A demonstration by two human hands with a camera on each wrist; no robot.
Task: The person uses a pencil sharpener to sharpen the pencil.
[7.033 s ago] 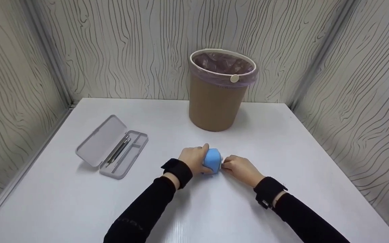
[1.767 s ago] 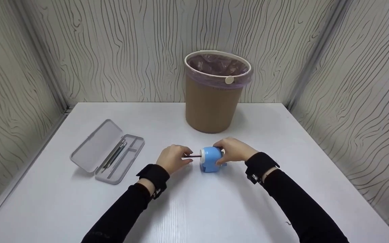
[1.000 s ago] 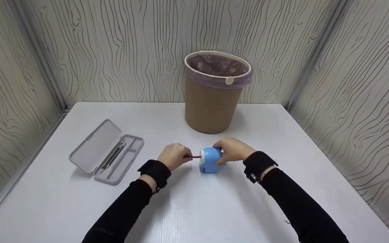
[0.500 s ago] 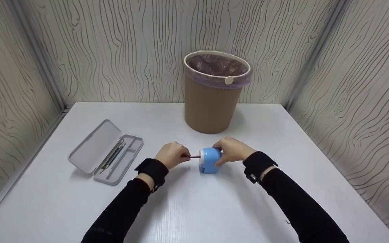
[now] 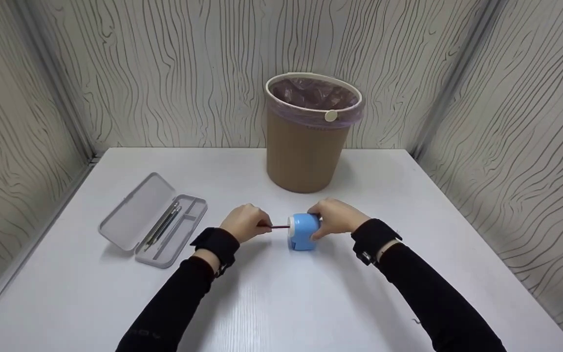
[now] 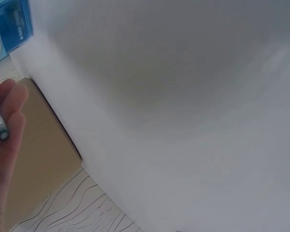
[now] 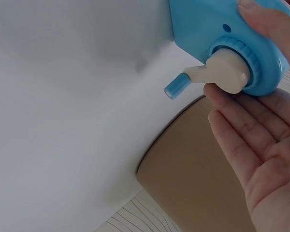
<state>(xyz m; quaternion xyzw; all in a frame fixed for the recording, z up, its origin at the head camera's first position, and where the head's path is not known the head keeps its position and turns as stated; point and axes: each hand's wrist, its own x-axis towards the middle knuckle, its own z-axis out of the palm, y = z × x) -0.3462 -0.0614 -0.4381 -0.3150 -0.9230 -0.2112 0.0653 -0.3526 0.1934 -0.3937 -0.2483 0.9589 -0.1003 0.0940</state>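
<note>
A blue hand-crank pencil sharpener [image 5: 305, 231] stands on the white table, its pale front facing left. My right hand [image 5: 337, 216] grips its back part, thumb on the near side and fingers on the far side. The right wrist view shows the cream crank [image 7: 227, 70] with its blue knob [image 7: 177, 86], beside the right hand's fingers. My left hand [image 5: 246, 223] pinches a thin dark red pencil [image 5: 280, 227], held level with its far end at the sharpener's front. In the left wrist view the pencil's back end [image 6: 0, 126] sticks out between the fingers.
An open grey pencil case [image 5: 174, 249] lies at the left with several pencils [image 5: 162, 225] in it. Behind the hands stands a brown bin [image 5: 306, 156] with a purple liner. Wood-patterned walls [image 5: 188, 73] enclose the table [image 5: 281, 303] at the back and sides.
Seven seconds ago the left hand held the sharpener and the right was at its crank side; now the right grips it and the left holds the pencil. Lately the left hand has shifted slightly left.
</note>
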